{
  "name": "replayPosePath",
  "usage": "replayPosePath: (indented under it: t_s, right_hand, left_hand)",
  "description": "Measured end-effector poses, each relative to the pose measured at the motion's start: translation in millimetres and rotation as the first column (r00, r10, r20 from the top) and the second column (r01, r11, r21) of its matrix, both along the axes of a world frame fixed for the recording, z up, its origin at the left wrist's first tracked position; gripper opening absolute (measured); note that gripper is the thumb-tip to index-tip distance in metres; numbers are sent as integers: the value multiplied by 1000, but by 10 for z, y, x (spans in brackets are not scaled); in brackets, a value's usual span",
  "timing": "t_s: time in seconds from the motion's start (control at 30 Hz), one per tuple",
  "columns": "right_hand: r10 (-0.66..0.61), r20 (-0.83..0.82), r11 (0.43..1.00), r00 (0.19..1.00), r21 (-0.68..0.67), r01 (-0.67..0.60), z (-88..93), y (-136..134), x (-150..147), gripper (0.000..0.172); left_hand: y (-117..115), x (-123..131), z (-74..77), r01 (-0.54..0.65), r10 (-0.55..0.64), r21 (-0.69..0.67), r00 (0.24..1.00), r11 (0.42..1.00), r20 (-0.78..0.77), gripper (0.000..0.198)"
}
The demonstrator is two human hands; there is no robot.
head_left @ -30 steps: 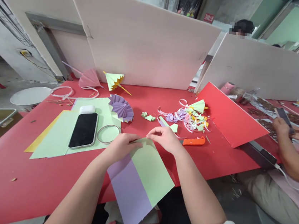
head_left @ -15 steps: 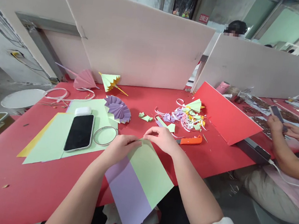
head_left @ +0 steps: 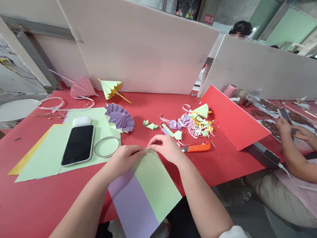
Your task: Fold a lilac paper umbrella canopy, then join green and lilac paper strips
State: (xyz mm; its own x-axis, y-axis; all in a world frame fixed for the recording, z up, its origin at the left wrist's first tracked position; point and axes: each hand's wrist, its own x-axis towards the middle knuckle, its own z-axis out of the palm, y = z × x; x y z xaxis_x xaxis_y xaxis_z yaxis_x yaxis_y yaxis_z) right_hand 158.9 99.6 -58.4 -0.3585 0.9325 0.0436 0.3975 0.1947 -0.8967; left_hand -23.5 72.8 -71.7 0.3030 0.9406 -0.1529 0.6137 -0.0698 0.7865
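Note:
A sheet of paper (head_left: 155, 185), half pale green and half purple, slants over the table's front edge toward my lap. My left hand (head_left: 125, 159) pinches its top corner from the left. Against the same corner, my right hand (head_left: 166, 148) presses its fingertips together, close to the left thumb. The fingers hide the very edge of the paper. Just beyond my right hand lies an orange utility knife (head_left: 198, 148). Left of my left hand, a roll of clear tape (head_left: 106, 147) and a black-screened phone (head_left: 78, 145) rest on green sheets (head_left: 46, 152).
Behind are a purple pleated fan (head_left: 119, 117), a pink paper umbrella (head_left: 83, 86), a green-yellow one (head_left: 110, 89) and a heap of paper scraps (head_left: 196, 123). A red board (head_left: 232, 120) leans at right. Beyond it, a seated person's hands (head_left: 286, 128) hold a phone.
The view has turned slightly, so the table's contents appear shifted left. Both hands keep their grip on the paper's corner, with hardly any movement.

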Motion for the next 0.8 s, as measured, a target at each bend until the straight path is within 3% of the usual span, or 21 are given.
replayPosePath:
  t_s: [0.53,0.67,0.73,0.8]
  right_hand:
    - [0,26,1000,1000,10,0,-25,33,0,13]
    - [1,13,1000,1000,1,-1,-28,23,-2,10]
    - [2,7,1000,1000,0,-2,-27,22,-1,9]
    - [1,4,1000,1000,0,-1,-25,31,8,9]
  left_hand:
    - [-28,-41,-46,-9,9,7,1000,1000,-12,34]
    - [22,20,61,-11,11,18,999,1000,-31,36]
    - [87,41,124,-8,9,43,999,999,-34,35]
    - [69,-49,35,-47,49,124,999,991,-13,30]
